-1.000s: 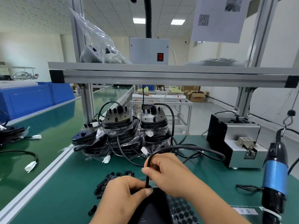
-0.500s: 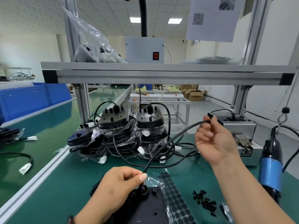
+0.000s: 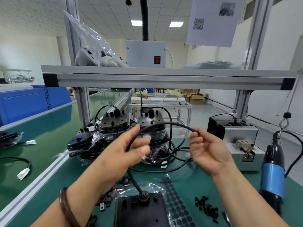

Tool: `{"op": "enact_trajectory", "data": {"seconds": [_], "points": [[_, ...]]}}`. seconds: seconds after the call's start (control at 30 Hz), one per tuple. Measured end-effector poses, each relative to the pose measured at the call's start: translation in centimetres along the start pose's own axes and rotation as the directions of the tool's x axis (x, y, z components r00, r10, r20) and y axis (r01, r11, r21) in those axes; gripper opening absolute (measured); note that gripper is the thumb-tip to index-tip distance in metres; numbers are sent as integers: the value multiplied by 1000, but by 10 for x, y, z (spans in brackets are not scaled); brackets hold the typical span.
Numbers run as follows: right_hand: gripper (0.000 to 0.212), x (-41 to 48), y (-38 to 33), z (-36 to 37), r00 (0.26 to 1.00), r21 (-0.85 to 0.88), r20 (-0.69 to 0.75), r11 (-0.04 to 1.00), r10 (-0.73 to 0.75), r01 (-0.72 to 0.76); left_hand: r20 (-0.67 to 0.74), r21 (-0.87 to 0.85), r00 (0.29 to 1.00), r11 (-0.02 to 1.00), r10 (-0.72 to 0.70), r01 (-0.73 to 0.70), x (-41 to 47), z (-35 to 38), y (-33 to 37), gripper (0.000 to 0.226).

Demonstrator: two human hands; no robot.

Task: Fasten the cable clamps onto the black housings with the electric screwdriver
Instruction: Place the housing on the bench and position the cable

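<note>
Low in the centre of the frame, a black housing [image 3: 141, 212] lies flat on the green desk [image 3: 196, 181]. A black cable [image 3: 164, 124] comes out of its upper edge. It climbs past the left hand [image 3: 124, 154], arcs across the middle of the frame and ends at the right hand [image 3: 211, 154].

The right hand pinches the cable's end between thumb and curled fingers [image 3: 193, 138], palm facing the camera. The cable passes between the left hand's thumb and fingers, which are fairly straight. Motion blur hides whether they actually grip it. A dark bracelet [image 3: 67, 208] circles the left wrist.

Small cable clamps [image 3: 106, 199] are scattered just left of the housing. To its right lie a sheet of black round pads [image 3: 177, 208] and a heap of black screws [image 3: 207, 208]. The electric screwdriver [image 3: 273, 171], blue-bodied, hangs from a hook at the right edge, untouched.

Behind the hands stand stacked housings [image 3: 114, 122] in clear bags and a grey metal unit [image 3: 239, 133]. On the shelf above sits a grey box [image 3: 146, 54] with a red switch. A paper sheet [image 3: 213, 20] in the upper right carries a QR code and a small photo. Its text is too small to read, and no brand name is legible anywhere.
</note>
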State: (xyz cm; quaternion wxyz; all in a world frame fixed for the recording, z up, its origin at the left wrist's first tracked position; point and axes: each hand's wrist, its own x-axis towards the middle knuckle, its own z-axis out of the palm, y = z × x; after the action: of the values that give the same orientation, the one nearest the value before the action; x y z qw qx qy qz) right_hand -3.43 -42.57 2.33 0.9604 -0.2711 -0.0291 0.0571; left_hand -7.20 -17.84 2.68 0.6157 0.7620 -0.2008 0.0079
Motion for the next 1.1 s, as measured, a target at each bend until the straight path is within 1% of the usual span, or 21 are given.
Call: {"op": "enact_trajectory", "data": {"seconds": [0.03, 0.07, 0.13, 0.17, 0.23, 0.3, 0.37, 0.43, 0.5, 0.57, 0.63, 0.7, 0.83, 0.9, 1.0, 1.1], "points": [[11, -1, 7, 4, 1000, 2, 31, 1000, -2, 2, -26, 15, 998, 998, 54, -54, 5, -1, 11, 63], [16, -2, 13, 8, 998, -4, 58, 1000, 2, -2, -70, 72, 991, 991, 114, -109, 9, -2, 20, 58], [19, -3, 22, 12, 997, 6, 75, 1000, 9, -9, -141, 220, 970, 961, 199, -166, 15, -5, 33, 37], [17, -2, 23, 11, 998, 36, 57, 999, 4, -6, -163, 230, 965, 959, 206, -166, 17, -7, 35, 32], [16, 2, 16, 6, 998, 152, -41, 988, -36, 42, -194, 152, 970, 982, 143, -114, 16, -12, 34, 31], [24, 7, 7, -5, 987, 227, -142, 968, -75, 106, -213, 88, 972, 993, 99, -82, 11, -14, 33, 35], [32, 13, 2, -19, 973, 228, -221, 966, -69, 121, -222, 56, 971, 995, 95, -85, 8, -14, 29, 39], [37, 19, 1, -33, 951, 227, -309, 970, -8, 82, -232, 5, 967, 994, 108, -110, 7, -13, 28, 36], [39, 24, 2, -46, 916, 222, -397, 974, 56, 37, -250, -34, 961, 991, 118, -131, 8, -14, 30, 31], [38, 27, 2, -57, 883, 181, -462, 984, 77, 8, -259, -57, 960, 991, 104, -122, 9, -16, 31, 30], [35, 27, 0, -65, 862, 133, -499, 991, 85, -21, -251, -74, 964, 992, 85, -107, 7, -17, 31, 30], [33, 27, -3, -70, 847, 116, -526, 993, 80, -22, -253, -50, 965, 995, 71, -86, 6, -17, 29, 31], [29, 26, -11, -75, 823, 135, -567, 990, 39, 46, -259, 16, 960, 995, 104, -103, 5, -18, 16, 20], [28, 25, -15, -76, 816, 127, -578, 989, 12, 74, -272, 20, 958, 996, 86, -83, 4, -19, 7, 17], [26, 25, -20, -78, 799, 133, -601, 985, -6, 108, -286, 33, 955, 997, 78, -72, 0, -18, 2, 18], [26, 27, -22, -81, 787, 141, -616, 980, -25, 141, -283, 35, 955, 995, 95, -88, 1, -14, -1, 25]]}}
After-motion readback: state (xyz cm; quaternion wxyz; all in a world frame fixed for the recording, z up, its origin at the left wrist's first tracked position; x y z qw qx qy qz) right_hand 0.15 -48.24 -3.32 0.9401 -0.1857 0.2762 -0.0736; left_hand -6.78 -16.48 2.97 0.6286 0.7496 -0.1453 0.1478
